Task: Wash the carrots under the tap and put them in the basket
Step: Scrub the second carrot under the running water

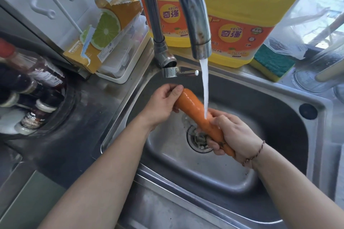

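One orange carrot [193, 108] lies slanted over the steel sink [279, 117], above the drain [199, 140]. My left hand [163, 104] grips its thick upper end, thumb on top. My right hand [236, 134] is curled round its thin lower end. Water runs from the steel tap [197, 24] and lands on the carrot just above my right hand. No basket is in view.
Two yellow detergent jugs [240, 16] stand behind the tap. A green and yellow sponge [271, 63] lies at the back right. A torn lime-print box [104, 31] and a white tray are at the back left. Sauce bottles [35, 83] lie at the left.
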A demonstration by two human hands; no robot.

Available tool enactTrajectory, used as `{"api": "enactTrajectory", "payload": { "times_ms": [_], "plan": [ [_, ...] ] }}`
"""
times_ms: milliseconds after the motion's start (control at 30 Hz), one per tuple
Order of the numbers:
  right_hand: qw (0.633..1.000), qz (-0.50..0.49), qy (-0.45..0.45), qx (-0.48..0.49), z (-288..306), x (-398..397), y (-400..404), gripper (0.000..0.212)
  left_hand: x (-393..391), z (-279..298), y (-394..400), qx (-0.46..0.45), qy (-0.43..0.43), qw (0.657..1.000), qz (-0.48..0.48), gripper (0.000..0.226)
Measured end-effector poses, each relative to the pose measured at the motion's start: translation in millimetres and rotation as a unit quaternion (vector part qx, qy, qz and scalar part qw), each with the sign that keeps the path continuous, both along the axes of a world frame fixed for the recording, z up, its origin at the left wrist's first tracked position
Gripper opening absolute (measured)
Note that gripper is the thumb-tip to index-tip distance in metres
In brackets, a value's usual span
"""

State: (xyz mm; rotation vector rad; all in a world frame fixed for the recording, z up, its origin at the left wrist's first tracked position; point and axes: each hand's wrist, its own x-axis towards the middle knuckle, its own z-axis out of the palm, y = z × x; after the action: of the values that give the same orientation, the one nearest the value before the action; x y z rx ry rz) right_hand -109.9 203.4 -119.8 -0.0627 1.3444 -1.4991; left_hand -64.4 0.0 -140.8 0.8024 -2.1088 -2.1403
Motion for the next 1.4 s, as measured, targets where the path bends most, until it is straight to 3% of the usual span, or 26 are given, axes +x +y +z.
{"api": "enactTrajectory", "payload": {
  "times_ms": [67, 200, 367, 633, 767, 933, 1033, 1100, 1300, 1400],
  "plan": [
    [1.000, -0.010, 0.015, 0.020, -2, 0, -1, 0.045, 0, 0, -2, -0.011, 0.007, 1.000, -0.004, 0.022],
    [0.998, -0.020, -0.028, -0.046, -1, 1, -3, 0.061, 1, 0, -9, -0.001, 0.010, 1.000, -0.013, 0.037],
    [0.999, -0.038, 0.008, -0.012, -5, 1, -10, 0.063, 0, -3, -15, 0.001, 0.022, 1.000, -0.003, 0.033],
    [0.999, -0.006, 0.050, -0.019, -4, 4, -11, 0.054, -3, -8, -18, -0.055, 0.011, 0.998, 0.024, 0.022],
    [0.995, -0.018, 0.100, 0.014, -4, 5, -15, 0.032, -5, -7, -17, -0.075, -0.008, 0.997, 0.031, 0.024],
    [0.999, -0.017, 0.048, -0.008, -4, 6, -12, 0.041, -6, -8, -18, -0.091, -0.029, 0.995, 0.021, 0.028],
    [0.992, -0.019, 0.116, 0.034, -7, 4, -13, 0.020, -5, -8, -16, -0.092, -0.035, 0.995, 0.022, 0.029],
    [0.989, -0.019, 0.134, 0.059, -10, 4, -13, 0.021, -6, -7, -16, -0.106, -0.040, 0.993, 0.016, 0.034],
    [0.999, 0.023, 0.018, -0.019, -5, 4, -11, 0.034, -5, -9, -16, -0.133, -0.062, 0.988, 0.040, 0.041],
    [0.998, 0.055, 0.028, -0.023, -7, 3, -10, 0.029, -6, -10, -18, -0.162, -0.071, 0.984, 0.038, 0.051]
  ]
}}
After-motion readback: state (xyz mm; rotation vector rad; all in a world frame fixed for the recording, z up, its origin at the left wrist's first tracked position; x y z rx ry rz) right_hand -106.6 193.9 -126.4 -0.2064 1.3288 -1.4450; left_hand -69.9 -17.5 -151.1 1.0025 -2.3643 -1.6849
